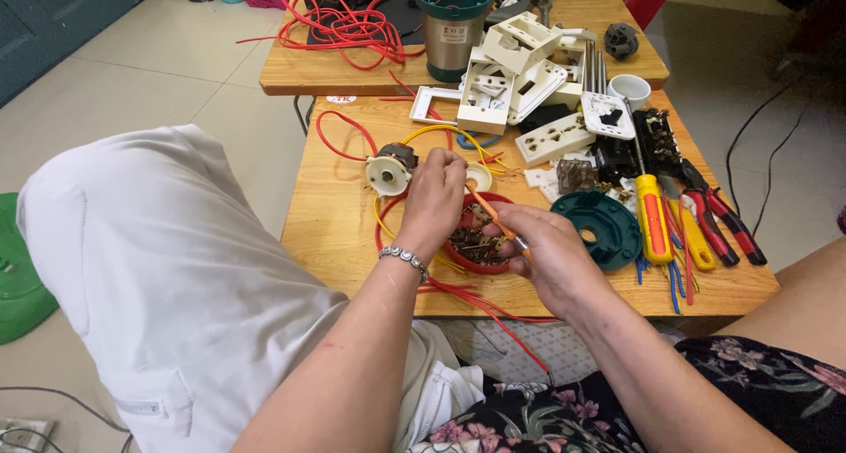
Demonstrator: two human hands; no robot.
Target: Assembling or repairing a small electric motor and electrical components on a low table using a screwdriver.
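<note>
Bench ahead, second table behind it. Bowl of small parts near bench front edge, between hands. Motor part left of bowl, round cover right. Screwdrivers and pliers right of cover. Socket plates heaped behind, wire coil on second table.

The left hand hides part of the red bowl. The bits inside are too small to tell. The top edge cuts off the green canister.
</note>
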